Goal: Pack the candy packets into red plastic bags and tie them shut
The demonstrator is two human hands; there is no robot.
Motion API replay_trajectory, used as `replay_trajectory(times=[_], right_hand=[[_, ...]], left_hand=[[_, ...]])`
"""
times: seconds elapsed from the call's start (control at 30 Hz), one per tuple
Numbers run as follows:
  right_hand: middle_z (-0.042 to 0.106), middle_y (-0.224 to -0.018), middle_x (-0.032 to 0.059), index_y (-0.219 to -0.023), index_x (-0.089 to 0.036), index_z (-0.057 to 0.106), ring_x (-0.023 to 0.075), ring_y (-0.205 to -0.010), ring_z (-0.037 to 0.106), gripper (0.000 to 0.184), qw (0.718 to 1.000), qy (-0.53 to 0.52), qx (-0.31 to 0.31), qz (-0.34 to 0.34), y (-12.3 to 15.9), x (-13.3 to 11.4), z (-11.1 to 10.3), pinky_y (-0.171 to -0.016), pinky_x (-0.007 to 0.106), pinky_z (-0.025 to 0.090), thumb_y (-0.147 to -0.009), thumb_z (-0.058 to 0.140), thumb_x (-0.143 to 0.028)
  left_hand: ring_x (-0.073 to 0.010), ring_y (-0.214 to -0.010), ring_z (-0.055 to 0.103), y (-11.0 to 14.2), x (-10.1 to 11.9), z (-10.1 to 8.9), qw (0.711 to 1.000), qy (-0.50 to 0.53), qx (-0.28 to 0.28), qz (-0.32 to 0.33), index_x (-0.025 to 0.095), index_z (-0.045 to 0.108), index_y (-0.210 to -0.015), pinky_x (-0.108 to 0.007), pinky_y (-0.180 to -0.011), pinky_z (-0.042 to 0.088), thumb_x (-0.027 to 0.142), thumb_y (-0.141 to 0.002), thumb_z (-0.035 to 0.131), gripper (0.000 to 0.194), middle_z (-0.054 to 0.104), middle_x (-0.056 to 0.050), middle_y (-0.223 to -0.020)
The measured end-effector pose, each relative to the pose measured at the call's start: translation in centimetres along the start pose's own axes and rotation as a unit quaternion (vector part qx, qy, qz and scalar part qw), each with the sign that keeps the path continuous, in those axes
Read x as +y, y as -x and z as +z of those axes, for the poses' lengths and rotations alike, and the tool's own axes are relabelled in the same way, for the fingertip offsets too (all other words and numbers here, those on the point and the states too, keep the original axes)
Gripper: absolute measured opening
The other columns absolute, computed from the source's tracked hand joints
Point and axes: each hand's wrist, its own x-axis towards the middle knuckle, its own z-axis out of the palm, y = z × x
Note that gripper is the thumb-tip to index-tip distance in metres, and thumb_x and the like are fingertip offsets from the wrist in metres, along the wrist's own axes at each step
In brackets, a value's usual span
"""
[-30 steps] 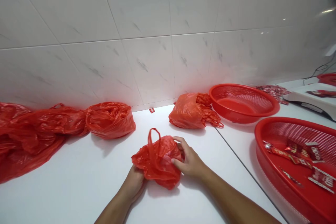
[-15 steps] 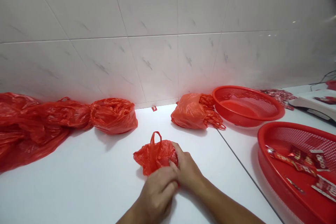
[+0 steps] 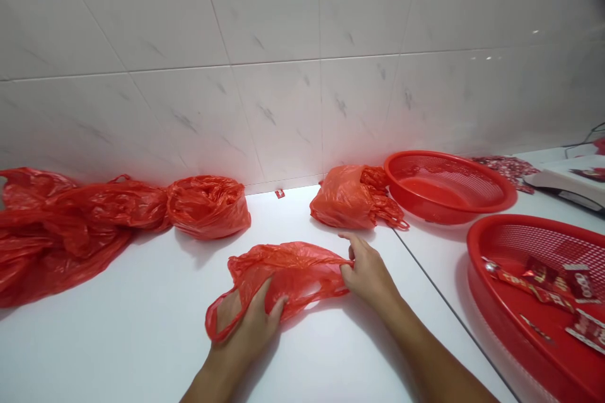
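Observation:
A small red plastic bag [image 3: 283, 274] lies stretched out sideways on the white counter [image 3: 142, 340] in front of me. My left hand [image 3: 250, 327] grips its left end, with fingers closed over the plastic near one handle loop. My right hand [image 3: 366, 271] pinches the bag's right end and holds it taut. Both hands rest low on the counter.
Several filled red bags [image 3: 208, 204] lie along the tiled wall at the left. An orange-red bag [image 3: 347, 195] sits by an empty red mesh basket [image 3: 449, 186]. A second red basket [image 3: 543, 302] at right holds red sachets [image 3: 553, 277]. A white scale [image 3: 567, 182] stands far right.
The bag was bunched into a ball between both hands. My hands have moved apart, the left toward me and left, the right outward, pulling the bag out flat and long.

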Motion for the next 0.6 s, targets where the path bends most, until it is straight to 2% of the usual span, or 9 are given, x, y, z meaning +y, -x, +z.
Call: replay_trajectory(times=[0.1, 0.17, 0.27, 0.33, 0.4, 0.43, 0.47, 0.53, 0.6], right_hand=[[0.058, -0.116, 0.0093, -0.143, -0.023, 0.055, 0.0226, -0.094, 0.063, 0.069, 0.999, -0.022, 0.038, -0.026, -0.1, -0.3, -0.6, -0.077, 0.036, 0.055, -0.075, 0.054, -0.011], [0.050, -0.135, 0.0135, -0.146, -0.025, 0.053, 0.0279, -0.114, 0.061, 0.071, 0.991, -0.042, 0.092, -0.091, 0.5, -1.2, -1.1, -0.084, 0.041, 0.058, -0.076, 0.059, -0.013], [0.043, -0.147, 0.0143, -0.139, -0.029, 0.057, 0.0356, -0.133, 0.049, 0.064, 0.943, -0.048, 0.222, -0.244, 2.6, -3.1, -1.9, -0.098, 0.052, 0.053, -0.078, 0.066, -0.012], [0.049, -0.139, 0.0129, -0.131, -0.030, 0.061, 0.0327, -0.126, 0.053, 0.056, 0.899, -0.072, 0.272, -0.336, 4.5, -4.6, -1.8, -0.098, 0.051, 0.054, -0.079, 0.065, -0.008], [0.056, -0.129, 0.0119, -0.129, -0.028, 0.062, 0.0269, -0.114, 0.059, 0.053, 0.868, -0.117, 0.220, -0.430, 6.2, -5.8, -0.9, -0.091, 0.043, 0.058, -0.081, 0.060, -0.004], [0.058, -0.126, 0.0122, -0.130, -0.026, 0.062, 0.0249, -0.111, 0.061, 0.054, 0.857, -0.136, 0.161, -0.470, 6.7, -6.3, -0.2, -0.087, 0.039, 0.060, -0.082, 0.056, -0.003], [0.060, -0.127, 0.0130, -0.130, -0.024, 0.061, 0.0240, -0.112, 0.063, 0.055, 0.859, -0.148, 0.100, -0.479, 6.9, -6.7, 0.7, -0.086, 0.036, 0.061, -0.082, 0.053, -0.001], [0.062, -0.128, 0.0157, -0.129, -0.019, 0.061, 0.0247, -0.116, 0.064, 0.054, 0.896, -0.157, 0.007, -0.416, 6.6, -6.9, 2.6, -0.090, 0.037, 0.061, -0.081, 0.048, 0.001], [0.066, -0.122, 0.0165, -0.125, -0.016, 0.063, 0.0267, -0.114, 0.065, 0.047, 0.951, -0.133, -0.050, -0.276, 5.5, -6.3, 4.0, -0.096, 0.043, 0.060, -0.083, 0.048, -0.001]], left_hand=[[-0.0397, -0.083, 0.072, -0.2, -0.7, -0.4, 0.986, -0.108, -0.090, 0.088, 0.029, 0.084, -0.106, -0.045, -0.068, 0.058, 0.039, -0.050, 0.094, 0.058, 0.080, -0.006, -0.090], [-0.0453, -0.092, 0.073, 0.0, -1.2, -0.5, 0.963, -0.193, -0.127, 0.138, 0.027, 0.076, -0.130, -0.045, -0.061, 0.056, 0.045, -0.052, 0.094, 0.081, 0.080, -0.012, -0.108], [-0.0481, -0.111, 0.071, 0.7, -1.6, -0.2, 0.925, -0.286, -0.155, 0.196, 0.029, 0.046, -0.161, -0.042, -0.064, 0.057, 0.044, -0.064, 0.088, 0.107, 0.062, -0.018, -0.148], [-0.0450, -0.107, 0.073, 1.2, -1.5, 0.0, 0.902, -0.329, -0.162, 0.227, 0.029, 0.031, -0.168, -0.041, -0.067, 0.058, 0.042, -0.068, 0.085, 0.114, 0.052, -0.020, -0.158], [-0.0388, -0.097, 0.076, 1.8, -1.3, 0.3, 0.885, -0.360, -0.170, 0.241, 0.028, 0.023, -0.170, -0.039, -0.068, 0.058, 0.040, -0.074, 0.079, 0.111, 0.048, -0.021, -0.161], [-0.0355, -0.093, 0.076, 2.0, -1.2, 0.4, 0.878, -0.371, -0.180, 0.243, 0.028, 0.020, -0.170, -0.039, -0.068, 0.058, 0.037, -0.079, 0.074, 0.107, 0.047, -0.021, -0.162], [-0.0330, -0.092, 0.077, 2.3, -1.2, 0.5, 0.872, -0.379, -0.190, 0.245, 0.026, 0.019, -0.170, -0.038, -0.069, 0.058, 0.033, -0.083, 0.069, 0.101, 0.045, -0.021, -0.163], [-0.0311, -0.096, 0.077, 2.7, -1.2, 0.7, 0.865, -0.388, -0.209, 0.242, 0.023, 0.023, -0.169, -0.039, -0.073, 0.060, 0.028, -0.089, 0.059, 0.088, 0.044, -0.020, -0.165], [-0.0328, -0.109, 0.075, 2.9, -1.1, 0.8, 0.865, -0.389, -0.219, 0.231, 0.018, 0.035, -0.165, -0.041, -0.079, 0.062, 0.030, -0.094, 0.053, 0.074, 0.047, -0.020, -0.163]])
